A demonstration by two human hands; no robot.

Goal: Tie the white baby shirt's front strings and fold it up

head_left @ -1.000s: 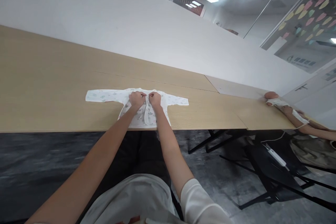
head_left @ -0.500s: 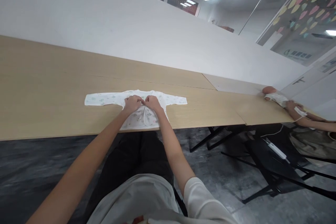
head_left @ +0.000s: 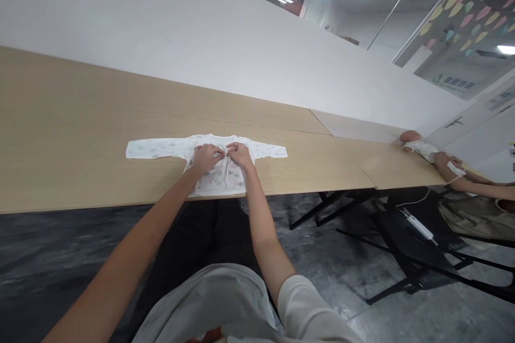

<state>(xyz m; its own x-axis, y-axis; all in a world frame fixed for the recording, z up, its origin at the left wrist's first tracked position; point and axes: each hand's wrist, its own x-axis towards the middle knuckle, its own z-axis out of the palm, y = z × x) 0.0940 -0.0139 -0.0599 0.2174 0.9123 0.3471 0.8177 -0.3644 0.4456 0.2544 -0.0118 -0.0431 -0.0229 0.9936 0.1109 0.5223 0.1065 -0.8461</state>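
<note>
A white printed baby shirt [head_left: 217, 181] lies flat on the table [head_left: 72, 171], its sleeves spread to both sides and its hem close to the near edge. The left hand [head_left: 207, 157] and the right hand [head_left: 238, 154] rest on its chest, fingers curled and nearly closed, apparently pinching the fabric at the front opening; just what the fingertips grip is too small to tell. The cloth should be light, soft and limp, easy to crease and likely to slide along the smooth table, so the front edges are best taken between thumb and fingertip, close to the opening. The forearms cover part of the shirt's lower body. Well apart, at the table's far right, a co-worker's hands [head_left: 442, 163] are beside a doll [head_left: 421, 150]; a power strip [head_left: 420, 228] lies on a black chair [head_left: 396, 236] below.
</note>
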